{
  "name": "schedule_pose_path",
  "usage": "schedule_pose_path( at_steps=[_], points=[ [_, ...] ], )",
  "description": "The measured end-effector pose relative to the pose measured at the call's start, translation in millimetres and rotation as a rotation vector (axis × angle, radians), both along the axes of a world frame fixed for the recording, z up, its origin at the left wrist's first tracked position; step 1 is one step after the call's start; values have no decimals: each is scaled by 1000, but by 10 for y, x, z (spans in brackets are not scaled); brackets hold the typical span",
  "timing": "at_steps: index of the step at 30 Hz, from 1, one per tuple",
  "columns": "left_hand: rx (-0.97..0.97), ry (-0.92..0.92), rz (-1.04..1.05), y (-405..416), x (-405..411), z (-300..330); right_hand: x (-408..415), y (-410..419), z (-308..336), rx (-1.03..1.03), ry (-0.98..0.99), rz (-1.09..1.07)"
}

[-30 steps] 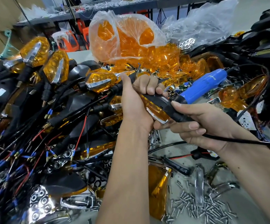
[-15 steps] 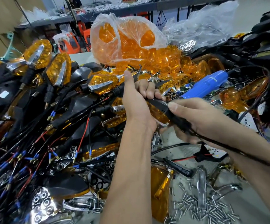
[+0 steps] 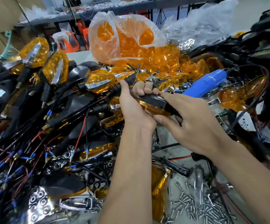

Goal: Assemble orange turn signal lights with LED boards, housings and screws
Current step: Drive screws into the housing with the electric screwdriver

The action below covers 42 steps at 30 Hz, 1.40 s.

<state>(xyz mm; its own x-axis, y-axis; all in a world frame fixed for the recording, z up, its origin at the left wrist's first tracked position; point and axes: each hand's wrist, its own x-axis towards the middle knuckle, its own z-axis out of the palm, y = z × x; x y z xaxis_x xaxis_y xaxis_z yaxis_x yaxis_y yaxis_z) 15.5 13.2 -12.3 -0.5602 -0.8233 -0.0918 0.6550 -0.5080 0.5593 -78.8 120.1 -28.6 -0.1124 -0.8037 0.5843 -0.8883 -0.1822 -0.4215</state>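
A turn signal light (image 3: 152,103), black housing over an orange lens, is held level at mid-frame. My left hand (image 3: 135,104) grips its left part, fingers curled over the top and thumb pointing up. My right hand (image 3: 194,122) pinches the light's right end between forefinger and thumb. A blue electric screwdriver (image 3: 203,84) lies on the pile just behind my right hand, apart from it. Loose screws (image 3: 195,210) are scattered at the near right.
Assembled lights (image 3: 56,70) with black stems and red and black wires (image 3: 34,143) fill the left. A clear bag of orange lenses (image 3: 131,39) stands at the back. An orange lens (image 3: 158,188) and chrome reflectors (image 3: 39,202) lie near. Black parts are heaped at right.
My right hand has slid from the light's black stem up onto its right end, and the wire across my wrist is gone from view. The left hand keeps its grip.
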Motion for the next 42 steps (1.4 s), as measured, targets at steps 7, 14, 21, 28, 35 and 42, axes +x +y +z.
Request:
schedule_pose_path(
  at_steps=[7, 14, 21, 28, 35, 42],
  points=[
    [49, -51, 104, 12, -70, 42, 90, 24, -6, -32, 92, -73],
    [66, -166, 155, -62, -112, 12, 85, 20, 11, 84, 101, -108],
    [-232, -122, -126, -129, 0, -44, 179, -126, 63, 296, -998, 109],
    [-267, 26, -178, -29, -48, -2, 138, -91, 187, 544, -1554, 353],
    [-177, -153, -147, -47, -136, -17, 92, -82, 176, 622, -1529, 358],
    [-245, -258, -81, -143, -84, -61, 171, -62, 161, 561, -1551, 362]
  ],
)
